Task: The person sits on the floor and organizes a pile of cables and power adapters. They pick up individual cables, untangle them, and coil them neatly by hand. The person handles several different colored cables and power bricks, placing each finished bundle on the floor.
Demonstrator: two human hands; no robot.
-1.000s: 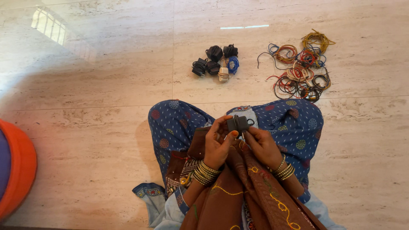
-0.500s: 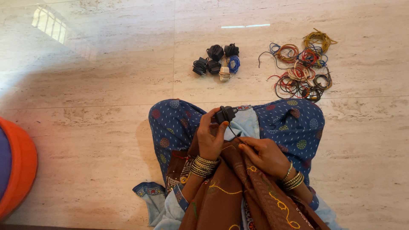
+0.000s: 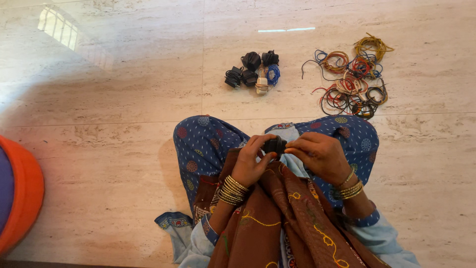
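I sit cross-legged on a pale marble floor. My left hand [image 3: 252, 161] and my right hand [image 3: 319, 153] meet over my lap, both gripping a small black wound cable bundle [image 3: 274, 145]. The left thumb and fingers pinch it from the left; the right fingers cover its right side. Most of the bundle is hidden by my fingers. A brown embroidered scarf [image 3: 277, 218] drapes under my wrists.
A group of neatly wound bundles, black, blue and white, [image 3: 254, 70] lies on the floor ahead. To its right is a heap of loose coloured wires [image 3: 353, 79]. An orange round container [image 3: 22, 193] sits at the left edge.
My right hand has risen from my lap, where it pulled the cable's end, to meet the left hand on the bundle. The bundle moved slightly right and down.
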